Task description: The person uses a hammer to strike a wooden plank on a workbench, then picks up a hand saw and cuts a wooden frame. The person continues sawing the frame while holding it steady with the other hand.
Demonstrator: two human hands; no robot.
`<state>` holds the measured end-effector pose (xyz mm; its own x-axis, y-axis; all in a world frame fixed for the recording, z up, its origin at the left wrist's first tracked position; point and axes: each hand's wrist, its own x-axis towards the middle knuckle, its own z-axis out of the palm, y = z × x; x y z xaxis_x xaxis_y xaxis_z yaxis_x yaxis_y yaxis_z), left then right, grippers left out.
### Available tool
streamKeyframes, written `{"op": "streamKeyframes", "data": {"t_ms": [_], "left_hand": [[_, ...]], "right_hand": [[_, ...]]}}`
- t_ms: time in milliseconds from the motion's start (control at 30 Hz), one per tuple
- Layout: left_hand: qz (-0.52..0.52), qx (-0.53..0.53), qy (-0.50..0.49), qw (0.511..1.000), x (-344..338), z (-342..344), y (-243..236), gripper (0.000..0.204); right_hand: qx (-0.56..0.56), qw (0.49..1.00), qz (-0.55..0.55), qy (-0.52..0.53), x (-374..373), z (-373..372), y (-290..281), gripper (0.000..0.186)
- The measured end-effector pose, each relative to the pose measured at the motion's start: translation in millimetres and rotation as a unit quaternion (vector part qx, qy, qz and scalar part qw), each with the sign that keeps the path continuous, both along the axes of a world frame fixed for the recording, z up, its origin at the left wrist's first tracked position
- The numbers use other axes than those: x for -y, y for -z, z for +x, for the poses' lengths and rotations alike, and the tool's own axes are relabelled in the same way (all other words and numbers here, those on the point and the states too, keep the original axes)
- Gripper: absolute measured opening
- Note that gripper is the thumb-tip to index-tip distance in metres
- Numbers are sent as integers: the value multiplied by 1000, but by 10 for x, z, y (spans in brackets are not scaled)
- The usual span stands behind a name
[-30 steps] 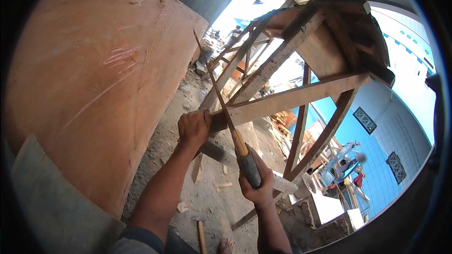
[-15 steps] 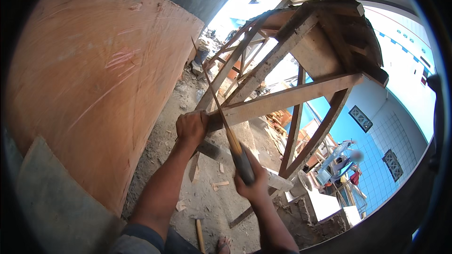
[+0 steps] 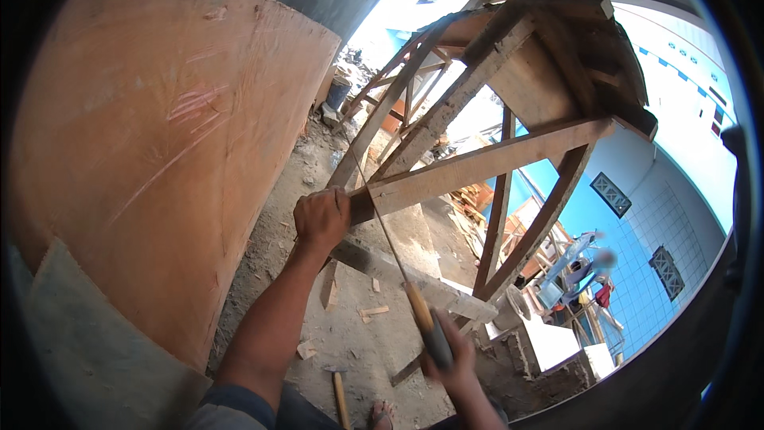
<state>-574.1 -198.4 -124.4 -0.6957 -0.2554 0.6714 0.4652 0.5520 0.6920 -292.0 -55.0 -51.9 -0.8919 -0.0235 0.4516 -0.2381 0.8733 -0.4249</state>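
Note:
My left hand (image 3: 322, 219) is closed round the near end of a wooden beam (image 3: 477, 163) that slants up to the right. A handsaw (image 3: 419, 310) is in my right hand (image 3: 454, 360), with my fingers wrapped round its dark and yellowish handle. Its thin blade, seen nearly edge-on, crosses the beam just right of my left hand. The beam joins a timber frame (image 3: 446, 123) carrying a boarded panel. Below it runs a second wooden beam (image 3: 414, 275).
A large plywood sheet (image 3: 175, 151) stands along the left. A hammer (image 3: 341, 400) lies on the dirt floor near my foot (image 3: 382, 414), with wood offcuts (image 3: 372, 312) around. Broken masonry (image 3: 517, 354) is at lower right. A person (image 3: 593, 267) is by the blue wall (image 3: 637, 239).
My right hand has drawn the handsaw back toward me, down and slightly right, so less blade extends past the beam. My left hand stays on the beam's end.

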Motion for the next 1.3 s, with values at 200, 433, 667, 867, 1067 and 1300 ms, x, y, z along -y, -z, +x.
{"op": "streamKeyframes", "data": {"t_ms": [200,433,667,867,1067,1300], "left_hand": [[-15,12,-9,1000,12,53,17,42],[-13,7,-19,1000,-17,25,-3,42],[-29,0,-26,999,-4,20,15,41],[-77,66,4,995,45,-43,49,40],[-10,28,60,998,76,-129,156,38],[304,111,335,885,304,-386,304,58]], "right_hand": [[-51,995,-12,-81,-475,-787,632,76],[-35,997,63,-40,-498,1102,465,69],[-69,987,-30,-140,-312,-827,456,72],[-107,982,-62,-140,-201,-930,566,80],[-141,977,-51,-149,-75,-916,538,86],[-132,982,-40,-131,-109,-912,568,84]]}}
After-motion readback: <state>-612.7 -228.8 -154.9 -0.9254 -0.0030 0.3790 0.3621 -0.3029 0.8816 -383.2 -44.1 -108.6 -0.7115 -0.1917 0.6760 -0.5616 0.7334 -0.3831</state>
